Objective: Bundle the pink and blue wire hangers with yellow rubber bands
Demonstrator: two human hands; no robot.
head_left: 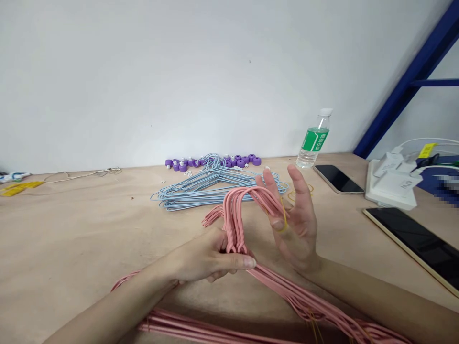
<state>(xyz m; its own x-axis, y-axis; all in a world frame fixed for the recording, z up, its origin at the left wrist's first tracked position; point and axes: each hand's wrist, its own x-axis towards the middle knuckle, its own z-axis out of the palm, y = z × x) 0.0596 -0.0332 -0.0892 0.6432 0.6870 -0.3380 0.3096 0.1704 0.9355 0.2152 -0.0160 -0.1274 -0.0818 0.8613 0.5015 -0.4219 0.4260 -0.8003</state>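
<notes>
My left hand (215,255) is closed around the necks of a bundle of pink wire hangers (234,215), thumb across the twisted wire below the hooks. The bundled hooks curve over to the right, their tips reaching my right hand (297,224). That hand is raised, palm facing left, with fingers stretched apart. A yellow rubber band (285,215) loops by its thumb at the hook tips; whether it goes around the wires is unclear. The hangers' long bodies run down to the lower right, partly hidden by my forearms, with more thin yellow bands hanging from them.
Behind lies a pile of light-blue wire hangers (211,184), with several purple caps (241,163) by the wall. A water bottle (313,141), two phones (339,178) and a white power strip with chargers (390,181) stand to the right. String (84,175) lies at the left.
</notes>
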